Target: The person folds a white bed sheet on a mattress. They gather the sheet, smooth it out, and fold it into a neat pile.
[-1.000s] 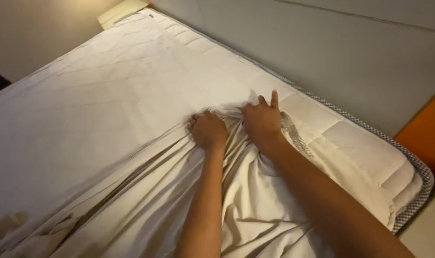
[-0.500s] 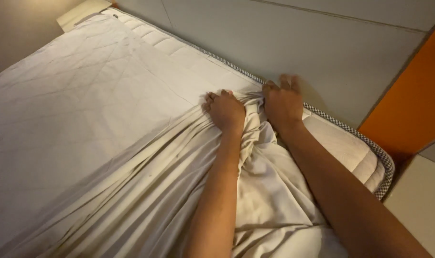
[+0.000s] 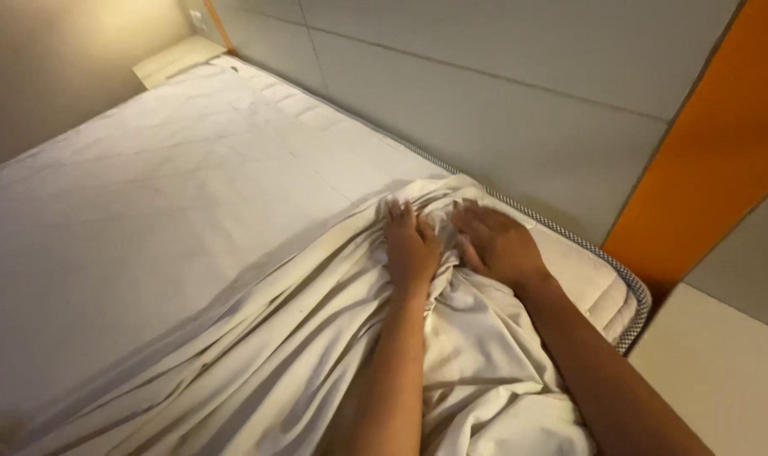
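The left hand (image 3: pixel 411 245) lies palm down on a bunched fold of the off-white sheet (image 3: pixel 257 338), its fingers curled into the cloth so that the grip is closed around a gather of fabric near the far edge of the bed. Just beside it, the right hand (image 3: pixel 498 245) rests on the same bunch with its fingers more spread and bent downward, pressing into the cloth; whether it actually pinches a fold cannot be told, since the fingertips sink out of sight among the creases. The two hands are nearly touching, with a small ridge of fabric rising between them. Both bare forearms run back from the hands toward the lower edge of the view, lying over the loose, rumpled part of the sheet. From the bunch, long creases fan out toward the lower left, while farther off the sheet lies flatter across the mattress (image 3: pixel 599 291). The mattress shows bare just to the right of the hands, pale and quilted, with a grey patterned edge band curving around its corner. Behind it stands a grey panelled wall (image 3: pixel 502 93), close along the bed's far side. To the right is an upright orange panel (image 3: pixel 713 160), and below that a pale flat ledge (image 3: pixel 722 380). In the far upper left, a small light-coloured shelf (image 3: pixel 173 59) sits at the bed's other end.
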